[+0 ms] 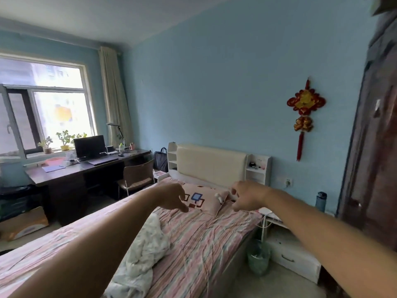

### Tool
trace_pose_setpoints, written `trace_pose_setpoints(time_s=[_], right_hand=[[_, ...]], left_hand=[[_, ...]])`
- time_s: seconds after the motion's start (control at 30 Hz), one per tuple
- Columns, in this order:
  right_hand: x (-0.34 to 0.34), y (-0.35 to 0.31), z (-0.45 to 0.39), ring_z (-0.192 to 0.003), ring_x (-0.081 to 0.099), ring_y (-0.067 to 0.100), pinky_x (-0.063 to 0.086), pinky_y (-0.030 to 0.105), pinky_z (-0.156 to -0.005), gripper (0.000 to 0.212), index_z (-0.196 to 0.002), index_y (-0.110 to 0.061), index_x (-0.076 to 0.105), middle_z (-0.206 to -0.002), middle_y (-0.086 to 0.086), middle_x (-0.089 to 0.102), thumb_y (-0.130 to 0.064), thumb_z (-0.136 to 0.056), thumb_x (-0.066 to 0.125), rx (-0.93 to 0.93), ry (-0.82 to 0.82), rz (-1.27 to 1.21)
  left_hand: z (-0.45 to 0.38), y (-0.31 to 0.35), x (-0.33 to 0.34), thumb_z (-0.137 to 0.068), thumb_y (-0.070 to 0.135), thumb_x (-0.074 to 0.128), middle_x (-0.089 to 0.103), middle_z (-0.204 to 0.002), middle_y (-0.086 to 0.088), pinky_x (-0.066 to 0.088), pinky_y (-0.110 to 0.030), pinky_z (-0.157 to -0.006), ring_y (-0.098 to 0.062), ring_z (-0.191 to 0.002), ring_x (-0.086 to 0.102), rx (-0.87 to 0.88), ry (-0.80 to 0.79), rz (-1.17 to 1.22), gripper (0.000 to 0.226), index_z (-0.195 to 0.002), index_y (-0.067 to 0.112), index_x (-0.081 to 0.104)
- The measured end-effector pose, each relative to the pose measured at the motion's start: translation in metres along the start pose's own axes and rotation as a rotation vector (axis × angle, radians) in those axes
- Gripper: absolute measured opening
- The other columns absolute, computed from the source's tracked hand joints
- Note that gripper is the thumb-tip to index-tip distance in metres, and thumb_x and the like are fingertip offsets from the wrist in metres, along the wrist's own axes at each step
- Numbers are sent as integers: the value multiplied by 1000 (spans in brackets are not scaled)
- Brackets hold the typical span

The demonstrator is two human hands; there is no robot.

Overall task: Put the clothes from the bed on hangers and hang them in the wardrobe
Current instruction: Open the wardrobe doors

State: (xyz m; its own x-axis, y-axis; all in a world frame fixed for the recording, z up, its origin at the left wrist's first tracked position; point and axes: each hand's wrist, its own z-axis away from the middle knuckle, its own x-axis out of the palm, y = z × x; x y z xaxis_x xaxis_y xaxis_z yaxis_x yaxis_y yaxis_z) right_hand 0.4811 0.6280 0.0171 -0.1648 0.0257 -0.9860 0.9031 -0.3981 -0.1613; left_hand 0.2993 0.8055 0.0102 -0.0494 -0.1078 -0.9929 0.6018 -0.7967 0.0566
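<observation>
Two bare arms reach forward over the bed [193, 244], which is covered with a pink striped sheet. The left hand [171, 196] hangs above the sheet with its fingers loosely curled and pointing down, and its grip has hold of nothing. The right hand [247, 197] is level with it and well apart from it, fingers bent inward with thumb and forefinger drawn close; whether that grip pinches the thin white cord [253, 214] trailing just below it cannot be told.

Between the two hands, a little beyond them, lies a pink pillow [204, 201] printed with blue and red squares. Beneath the left forearm, nearer the person than either hand, a crumpled white garment [141, 254] lies on the sheet. That is the only clothing visible on the bed.

Beyond the hands stands a cream headboard [211, 162] with small white shelves on both sides. To the right of the right hand rises a dark wooden wardrobe [373, 136]. Below the right forearm stand a white bedside cabinet [294, 257] and a green waste bin [258, 259]. Far to the left of the left hand a dark bench [71, 171] carries a monitor [89, 146], under a window [43, 108]. A red knot ornament [305, 112] hangs on the blue wall above the right hand.
</observation>
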Motion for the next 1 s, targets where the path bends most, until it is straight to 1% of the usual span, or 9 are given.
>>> trace_pose_setpoints(time_s=[0.07, 0.2, 0.3, 0.37, 0.47, 0.57, 0.7, 0.87, 1.0], right_hand=[[-5, 10, -21, -98, 61, 26, 54, 37, -83, 43, -117, -10, 60, -109, 7, 63, -36, -84, 69, 48, 34, -7], [-10, 38, -64, -100, 61, 27, 54, 42, -90, 44, -118, -8, 60, -113, 11, 64, -33, -83, 71, 141, 24, 28], [-13, 63, -87, -100, 60, 25, 54, 40, -89, 45, -120, -10, 57, -112, 7, 61, -31, -83, 72, 192, 13, 16], [-12, 88, -111, -95, 59, 22, 53, 36, -80, 43, -118, -13, 54, -106, 4, 60, -29, -82, 71, 217, 17, 0], [-15, 131, -146, -88, 56, 20, 47, 34, -73, 40, -115, -16, 54, -101, 2, 58, -31, -81, 71, 245, 26, 15], [-23, 175, -182, -90, 57, 20, 50, 35, -79, 42, -117, -15, 55, -104, 4, 60, -30, -81, 71, 271, 35, -2], [-39, 229, -232, -98, 59, 22, 52, 38, -85, 49, -125, -13, 54, -113, 5, 60, -35, -83, 69, 295, 36, 33], [-44, 292, -285, -97, 59, 22, 53, 41, -89, 48, -120, -17, 55, -111, 4, 60, -39, -81, 70, 339, 21, 29], [-47, 346, -325, -97, 58, 21, 53, 42, -89, 49, -123, -19, 53, -110, 2, 57, -37, -81, 70, 412, 34, 8]], left_hand=[[-35, -2, -8, -84, 54, 69, 58, -132, -3, 43, -33, -102, -23, -118, 54, 39, 7, 11, 54, -128, 23, 61], [-111, 6, -10, -84, 47, 73, 64, -124, -4, 42, -23, -85, -20, -109, 60, 140, -25, 103, 53, -127, 18, 61], [-159, 17, -6, -82, 47, 75, 62, -124, -6, 48, -29, -90, -24, -107, 61, 169, -40, 118, 57, -128, 18, 61], [-201, 26, -2, -81, 46, 76, 60, -124, -7, 50, -33, -90, -25, -106, 62, 198, -43, 133, 57, -128, 17, 60], [-262, 45, 4, -83, 45, 73, 54, -132, -5, 38, -26, -90, -22, -117, 54, 255, -27, 114, 52, -127, 19, 61], [-319, 68, 2, -84, 45, 73, 55, -133, -4, 37, -25, -90, -22, -118, 53, 287, -43, 116, 50, -126, 19, 62], [-394, 97, -9, -86, 45, 71, 55, -133, -6, 37, -28, -97, -23, -122, 51, 305, -24, 137, 53, -129, 18, 60], [-481, 135, -19, -86, 43, 71, 58, -132, -7, 38, -25, -87, -23, -118, 54, 384, -45, 128, 51, -129, 15, 61], [-560, 167, -23, -87, 42, 70, 60, -130, -7, 37, -24, -86, -23, -117, 55, 463, -40, 118, 51, -128, 13, 62]])
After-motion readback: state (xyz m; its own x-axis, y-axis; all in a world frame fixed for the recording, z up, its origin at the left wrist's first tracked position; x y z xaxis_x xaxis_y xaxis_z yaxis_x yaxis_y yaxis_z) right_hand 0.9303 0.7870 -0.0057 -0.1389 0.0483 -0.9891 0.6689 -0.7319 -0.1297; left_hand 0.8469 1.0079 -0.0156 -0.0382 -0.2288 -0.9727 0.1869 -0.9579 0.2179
